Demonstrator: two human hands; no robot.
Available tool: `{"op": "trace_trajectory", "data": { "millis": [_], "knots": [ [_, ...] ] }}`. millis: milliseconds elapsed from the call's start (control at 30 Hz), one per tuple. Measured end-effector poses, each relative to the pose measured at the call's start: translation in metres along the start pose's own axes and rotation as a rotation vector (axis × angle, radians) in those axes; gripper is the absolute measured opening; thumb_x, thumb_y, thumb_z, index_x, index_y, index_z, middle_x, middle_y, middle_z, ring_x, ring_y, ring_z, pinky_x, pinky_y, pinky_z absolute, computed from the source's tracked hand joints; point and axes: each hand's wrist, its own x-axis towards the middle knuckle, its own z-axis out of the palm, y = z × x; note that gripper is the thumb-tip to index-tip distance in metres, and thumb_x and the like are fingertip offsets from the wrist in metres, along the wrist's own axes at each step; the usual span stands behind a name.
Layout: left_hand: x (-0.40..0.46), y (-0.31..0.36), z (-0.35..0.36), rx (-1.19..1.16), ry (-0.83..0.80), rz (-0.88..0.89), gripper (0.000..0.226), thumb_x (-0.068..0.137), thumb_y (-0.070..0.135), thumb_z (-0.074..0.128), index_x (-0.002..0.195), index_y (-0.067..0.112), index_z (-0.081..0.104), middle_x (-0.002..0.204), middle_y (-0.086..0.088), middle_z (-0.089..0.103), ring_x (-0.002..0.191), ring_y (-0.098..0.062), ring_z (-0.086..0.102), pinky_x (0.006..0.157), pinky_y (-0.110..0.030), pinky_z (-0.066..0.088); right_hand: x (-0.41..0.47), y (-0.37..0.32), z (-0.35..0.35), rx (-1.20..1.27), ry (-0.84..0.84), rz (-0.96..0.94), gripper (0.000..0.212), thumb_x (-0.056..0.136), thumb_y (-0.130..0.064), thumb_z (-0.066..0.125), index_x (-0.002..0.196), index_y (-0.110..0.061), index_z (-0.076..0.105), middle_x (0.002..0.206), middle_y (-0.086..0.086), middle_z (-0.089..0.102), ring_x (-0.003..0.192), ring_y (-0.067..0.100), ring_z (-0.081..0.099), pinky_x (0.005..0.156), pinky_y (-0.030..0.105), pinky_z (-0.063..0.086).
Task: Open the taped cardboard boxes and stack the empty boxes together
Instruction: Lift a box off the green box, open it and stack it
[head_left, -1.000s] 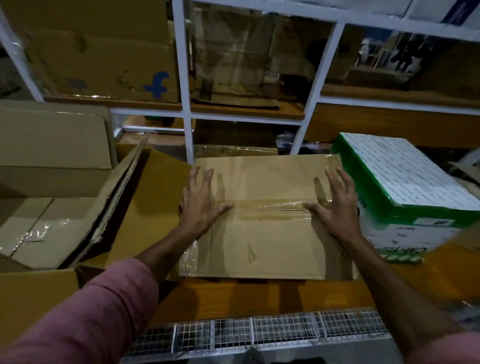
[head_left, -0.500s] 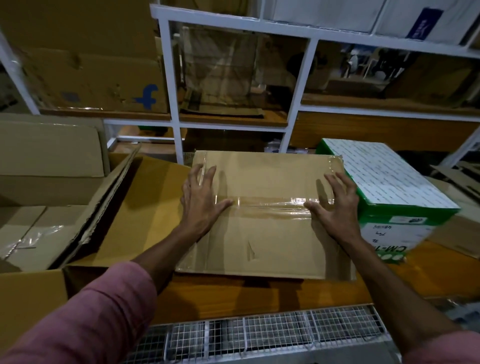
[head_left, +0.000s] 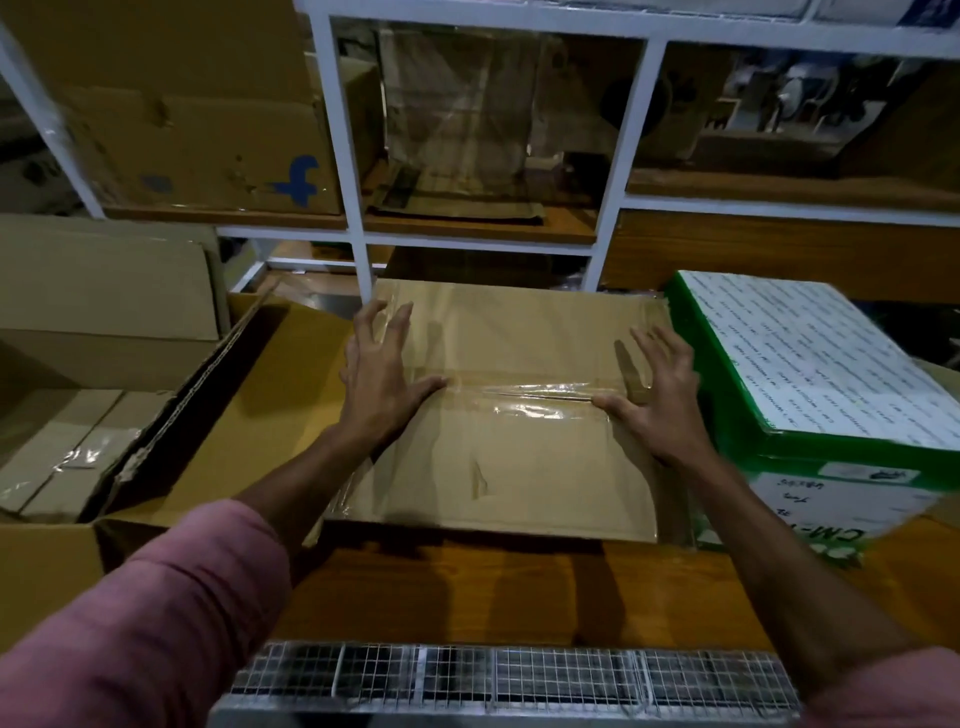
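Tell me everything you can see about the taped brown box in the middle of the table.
The taped box is plain brown cardboard, lying flat and closed on the wooden table. Shiny clear tape runs along its centre seam, and more clear tape wraps its side edges. A small crease marks the near flap. The left hand and the right hand rest on top with spread fingers, thumbs on the seam. Its right side is against a green and white carton; an open box lies to the left.

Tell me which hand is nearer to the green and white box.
Right. The right hand rests on the taped box beside the green and white box; the left hand rests at the far side.
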Motion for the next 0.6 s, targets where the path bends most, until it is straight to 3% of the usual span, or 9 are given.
{"op": "trace_trajectory", "data": {
  "millis": [167, 267, 333, 433, 500, 600],
  "knots": [
    [0.013, 0.014, -0.009, -0.011, 0.1, 0.03, 0.098, 0.072, 0.04, 0.09, 0.152, 0.026, 0.036, 0.156, -0.009, 0.022, 0.14, -0.036, 0.03, 0.111, -0.057, 0.038, 0.027, -0.013, -0.014, 0.051, 0.116, -0.06, 0.095, 0.07, -0.038, 0.091, 0.152, -0.029, 0.044, 0.161, 0.001, 0.022, 0.145, 0.031, 0.025, 0.112, 0.041, 0.028],
    [0.021, 0.024, -0.016, -0.01, 0.211, 0.062, 0.1, 0.069, 0.037, 0.092, 0.151, 0.025, 0.036, 0.155, -0.011, 0.022, 0.141, -0.034, 0.028, 0.113, -0.057, 0.038, 0.04, -0.018, -0.024, 0.03, 0.23, -0.139, 0.1, 0.068, -0.042, 0.09, 0.154, -0.03, 0.04, 0.161, 0.008, 0.02, 0.149, 0.03, 0.021, 0.118, 0.056, 0.031],
    [0.023, 0.029, -0.018, 0.026, 0.263, 0.081, 0.106, 0.068, 0.037, 0.093, 0.154, 0.025, 0.033, 0.158, -0.011, 0.017, 0.143, -0.031, 0.021, 0.116, -0.06, 0.031, 0.043, -0.022, -0.025, -0.013, 0.257, -0.136, 0.109, 0.067, -0.044, 0.09, 0.158, -0.031, 0.031, 0.164, 0.01, 0.013, 0.152, 0.03, 0.015, 0.121, 0.061, 0.022],
    [0.015, 0.028, -0.017, 0.11, 0.256, 0.11, 0.116, 0.068, 0.036, 0.093, 0.16, 0.023, 0.023, 0.163, -0.01, 0.004, 0.148, -0.027, 0.007, 0.116, -0.066, 0.021, 0.038, -0.029, -0.023, -0.115, 0.191, -0.06, 0.129, 0.065, -0.036, 0.094, 0.163, -0.035, 0.01, 0.167, 0.01, -0.003, 0.153, 0.035, 0.005, 0.121, 0.052, 0.006],
    [0.006, 0.02, -0.011, 0.181, 0.19, 0.108, 0.123, 0.069, 0.037, 0.092, 0.163, 0.025, 0.013, 0.166, -0.012, -0.006, 0.152, -0.03, -0.001, 0.116, -0.066, 0.023, 0.025, -0.028, -0.014, -0.153, 0.114, 0.015, 0.14, 0.063, -0.029, 0.096, 0.162, -0.039, -0.003, 0.168, 0.005, -0.018, 0.151, 0.04, 0.003, 0.116, 0.05, 0.009],
    [-0.016, 0.001, 0.003, 0.255, 0.073, 0.071, 0.129, 0.07, 0.033, 0.093, 0.163, 0.03, 0.003, 0.168, -0.01, -0.017, 0.149, -0.046, 0.01, 0.11, -0.06, 0.033, -0.001, -0.017, 0.009, -0.191, 0.032, 0.047, 0.144, 0.064, -0.027, 0.096, 0.16, -0.041, -0.01, 0.165, -0.006, -0.03, 0.149, 0.041, 0.002, 0.116, 0.067, 0.027]
  ]
}}
